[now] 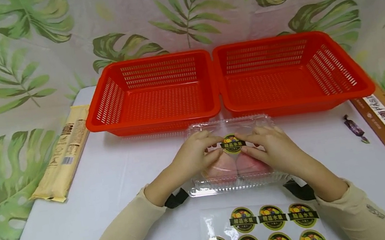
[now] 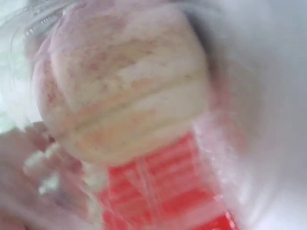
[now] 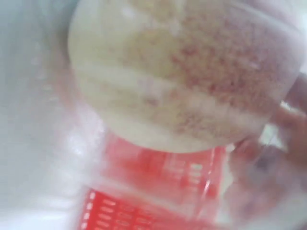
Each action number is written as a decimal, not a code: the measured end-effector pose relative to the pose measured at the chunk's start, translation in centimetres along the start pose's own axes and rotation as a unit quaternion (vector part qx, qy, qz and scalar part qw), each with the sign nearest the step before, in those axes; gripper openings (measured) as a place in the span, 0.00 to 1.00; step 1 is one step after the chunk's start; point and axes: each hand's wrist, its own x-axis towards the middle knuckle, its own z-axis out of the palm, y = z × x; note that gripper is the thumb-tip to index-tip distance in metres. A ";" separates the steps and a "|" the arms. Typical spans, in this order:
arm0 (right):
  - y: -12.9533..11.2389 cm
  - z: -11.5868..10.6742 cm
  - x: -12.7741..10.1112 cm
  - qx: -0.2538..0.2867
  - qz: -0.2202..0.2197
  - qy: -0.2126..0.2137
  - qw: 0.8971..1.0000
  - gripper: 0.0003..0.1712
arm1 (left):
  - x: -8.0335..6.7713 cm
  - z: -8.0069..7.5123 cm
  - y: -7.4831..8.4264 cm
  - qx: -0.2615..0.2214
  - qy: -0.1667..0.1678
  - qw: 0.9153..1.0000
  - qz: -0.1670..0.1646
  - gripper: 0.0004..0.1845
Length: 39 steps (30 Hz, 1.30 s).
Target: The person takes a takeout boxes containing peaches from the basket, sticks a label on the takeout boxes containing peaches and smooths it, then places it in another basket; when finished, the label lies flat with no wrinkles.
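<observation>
Our left hand [image 1: 191,154] and right hand [image 1: 273,148] meet over the clear fruit box [image 1: 236,180]. Fingertips of both pinch the round sticker [image 1: 233,144] on its lid.

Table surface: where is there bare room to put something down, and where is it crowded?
Bare patches: between the noodle packet and the left hand; between the right hand and the wrapped candy. Crowded: the middle, with the clear fruit box, the sticker sheet and the red baskets behind.
</observation>
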 end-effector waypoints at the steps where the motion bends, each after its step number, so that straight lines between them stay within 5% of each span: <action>1: 0.2 0.0 -0.1 0.013 -0.004 0.006 1.000 0.22 | -0.4 0.0 -0.2 -0.013 0.014 1.000 0.010 0.14; 6: 1.1 -0.4 -1.0 0.121 -0.017 0.054 0.991 0.20 | -2.5 -0.2 -1.1 -0.036 0.085 0.995 0.043 0.17; 10: 1.8 -1.6 -2.0 0.213 -0.028 0.136 0.967 0.20 | -4.5 -0.7 -1.4 -0.046 0.099 0.994 -0.024 0.26; 13: 2.8 -2.7 -2.6 0.285 -0.035 0.215 0.933 0.19 | -5.9 -0.9 -1.2 -0.121 0.079 0.984 -0.107 0.34; 18: 5.4 -4.6 -3.8 0.325 0.054 0.351 0.876 0.18 | -7.3 -0.9 -0.4 -0.287 0.027 0.931 -0.226 0.43; 21: 7.4 -5.5 -4.3 0.363 0.108 0.426 0.822 0.19 | -7.6 -0.9 0.0 -0.331 -0.007 0.902 -0.278 0.45; 24: 9.6 -5.9 -4.7 0.390 0.150 0.484 0.769 0.21 | -7.7 -1.0 0.1 -0.347 -0.030 0.888 -0.300 0.46; 26: 10.9 -6.1 -5.0 0.403 0.187 0.500 0.744 0.22 | -7.6 -1.0 0.1 -0.361 -0.036 0.883 -0.299 0.45; 33: 14.5 -6.1 -5.7 0.391 0.317 0.464 0.729 0.27 | -7.2 -1.0 0.0 -0.399 -0.026 0.870 -0.289 0.35; 36: 16.1 -5.9 -5.7 0.426 0.312 0.474 0.705 0.29 | -6.9 -0.8 -0.1 -0.416 -0.019 0.862 -0.289 0.32; 39: 17.1 -5.8 -5.5 0.479 0.304 0.481 0.669 0.31 | -6.7 -0.9 0.0 -0.431 -0.025 0.852 -0.296 0.32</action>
